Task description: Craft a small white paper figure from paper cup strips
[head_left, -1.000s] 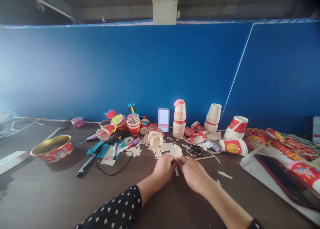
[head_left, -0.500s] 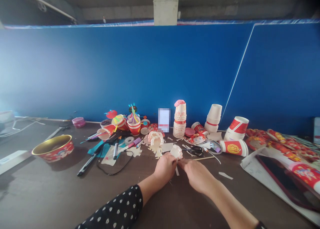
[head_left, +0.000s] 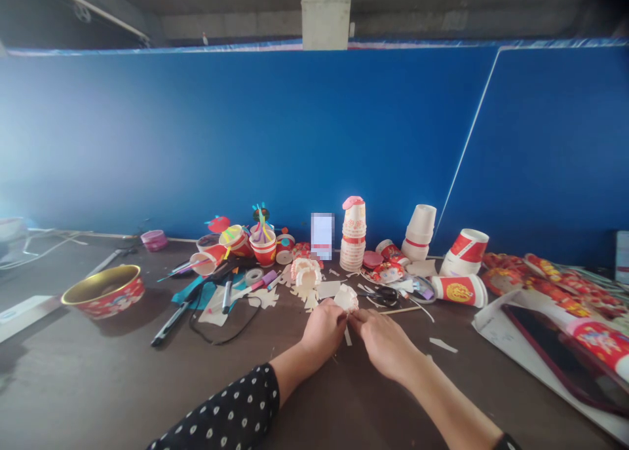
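Note:
Between my hands is a white cut paper cup (head_left: 346,298) with an uneven, notched edge, held low over the table. My left hand (head_left: 323,332) is closed, pinching it from the left with thumb and fingers. From the right, my right hand (head_left: 386,342) has its fingers pressed together against the lower part of the cup; the fingertips are partly hidden. A thin white paper strip (head_left: 348,336) shows just below the fingers. Beyond my left hand stands a second cut cup (head_left: 307,278), its flaps spread outward.
Black scissors (head_left: 386,297) lie right of the cup. Stacked paper cups (head_left: 353,240) stand behind. A gold-lined red bowl (head_left: 111,296), a marker (head_left: 227,295) and a black cord (head_left: 230,342) are at left. A tablet-like dark device (head_left: 560,352) lies at right.
My right hand has shifted slightly, its fingers now closer over the lower cup. My left hand keeps hold of the cup in nearly the same place.

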A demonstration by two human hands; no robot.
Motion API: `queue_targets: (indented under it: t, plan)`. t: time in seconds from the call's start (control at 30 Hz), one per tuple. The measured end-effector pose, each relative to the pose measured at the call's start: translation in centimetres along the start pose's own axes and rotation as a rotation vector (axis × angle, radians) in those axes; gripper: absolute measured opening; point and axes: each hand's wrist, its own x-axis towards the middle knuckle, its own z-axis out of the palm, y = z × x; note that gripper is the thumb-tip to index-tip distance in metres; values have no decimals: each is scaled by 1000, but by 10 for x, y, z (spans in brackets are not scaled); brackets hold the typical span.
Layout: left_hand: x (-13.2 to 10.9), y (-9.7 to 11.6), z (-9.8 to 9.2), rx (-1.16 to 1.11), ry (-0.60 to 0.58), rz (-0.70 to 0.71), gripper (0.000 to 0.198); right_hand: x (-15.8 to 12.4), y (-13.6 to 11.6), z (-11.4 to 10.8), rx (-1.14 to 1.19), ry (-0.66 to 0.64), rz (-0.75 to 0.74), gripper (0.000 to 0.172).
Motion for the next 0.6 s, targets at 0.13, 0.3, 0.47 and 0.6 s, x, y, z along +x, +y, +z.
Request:
queue_targets:
  t: [0.13,0.3,0.47,0.6]
  plan:
    - [1,1,-1,47,-55,8,29,-1,-4,-1,25,-22,42,44]
    - [2,5,-5,83,-117,10,28,-2,-3,-1,85,3,46,46]
    - [4,7,-4,51,-105,-43,27,-1,11,5,159,82,71,47]
    - [5,8,-4,61,-106,-74,26,-1,16,2,119,77,81,42]
